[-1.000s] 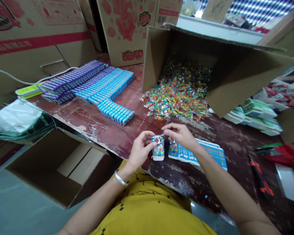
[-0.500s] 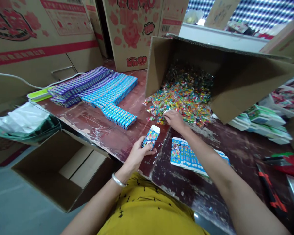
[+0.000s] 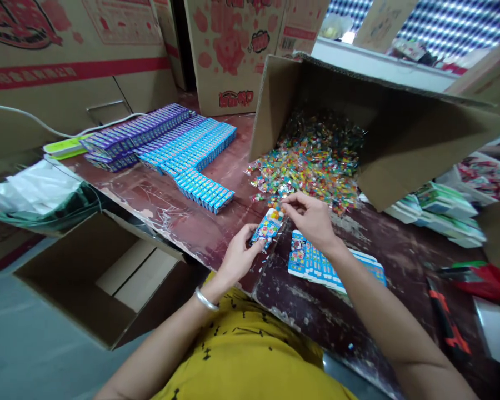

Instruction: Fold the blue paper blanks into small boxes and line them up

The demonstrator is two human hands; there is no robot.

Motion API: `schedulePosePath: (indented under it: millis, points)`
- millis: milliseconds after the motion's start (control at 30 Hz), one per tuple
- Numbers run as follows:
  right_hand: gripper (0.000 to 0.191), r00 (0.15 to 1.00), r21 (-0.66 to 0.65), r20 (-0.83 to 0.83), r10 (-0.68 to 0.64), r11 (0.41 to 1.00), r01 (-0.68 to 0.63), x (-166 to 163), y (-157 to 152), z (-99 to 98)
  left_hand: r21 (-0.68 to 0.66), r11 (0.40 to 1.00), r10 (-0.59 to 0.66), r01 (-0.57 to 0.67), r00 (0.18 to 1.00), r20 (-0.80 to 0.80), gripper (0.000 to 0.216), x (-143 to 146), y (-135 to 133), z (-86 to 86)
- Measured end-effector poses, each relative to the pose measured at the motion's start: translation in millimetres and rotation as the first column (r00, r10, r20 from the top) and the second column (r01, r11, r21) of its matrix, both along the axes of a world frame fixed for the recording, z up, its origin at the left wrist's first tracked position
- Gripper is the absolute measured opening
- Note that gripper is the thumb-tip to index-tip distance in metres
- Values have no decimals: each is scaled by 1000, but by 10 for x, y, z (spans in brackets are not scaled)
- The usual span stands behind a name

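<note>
My left hand (image 3: 240,253) grips a small blue candy box (image 3: 267,226), tilted, its open end facing away from me. At that open end, the pinched fingers of my right hand (image 3: 310,218) hold a small candy packet (image 3: 278,206), partly hidden by the fingers. Just beyond lies a heap of wrapped candies (image 3: 312,166), spilling out of a cardboard carton (image 3: 404,144) lying on its side. Under my right forearm is a row of flat blue boxes (image 3: 316,261), overlapping one another.
Rows of blue boxes (image 3: 204,189) and purple boxes (image 3: 137,133) stand on the table's left. An open carton (image 3: 79,278) sits below the left edge. A black and red cutter (image 3: 445,316) lies at right, near green-white packs (image 3: 445,208).
My right hand has drawn back from the candy heap to the open end of the box, with a packet in its fingers. My left hand has shifted slightly right with the box.
</note>
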State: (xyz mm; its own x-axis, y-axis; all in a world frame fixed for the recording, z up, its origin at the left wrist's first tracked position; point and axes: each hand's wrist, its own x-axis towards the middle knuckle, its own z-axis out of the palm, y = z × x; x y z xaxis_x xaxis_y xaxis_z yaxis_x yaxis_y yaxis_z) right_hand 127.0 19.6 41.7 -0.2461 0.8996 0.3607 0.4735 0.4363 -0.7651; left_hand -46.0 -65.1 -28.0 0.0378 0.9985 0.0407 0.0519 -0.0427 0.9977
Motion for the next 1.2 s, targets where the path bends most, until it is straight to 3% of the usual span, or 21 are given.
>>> schedulePosePath:
  millis: [167,400,500,633,767,933,1067,1200]
  points:
    - [13,999,34,36,-19,999,18,-22,-68,39,-13,1000,-18,19,995,93,24,33,-62,46]
    - [17,982,43,143,123,991,-130,-32,-115,-39,18,1000,14,-16,992,126,24,97,-46,77]
    - [21,985,-91,-25,172,981,-174,-34,-202,-108,19,999,40,-46,974,223,41,118,-57,137]
    - [35,955,-256,-281,95,952,-170,-44,-352,-243,32,999,13,-24,954,298,63,130,-85,221]
    - [22,949,-265,-308,67,952,-154,-69,-443,-343,40,999,-42,31,955,292,47,121,-82,201]
    - [12,943,-148,-318,93,978,-146,-117,-457,-355,12,999,-51,49,962,268,40,93,-58,178]
    - [23,886,-182,-461,49,972,-148,-155,-430,-353,12,1000,-13,10,927,375,45,101,-48,203]
    - [18,899,-258,-430,85,942,-213,-134,-368,-335,-23,999,-13,24,915,402,46,116,-63,185]
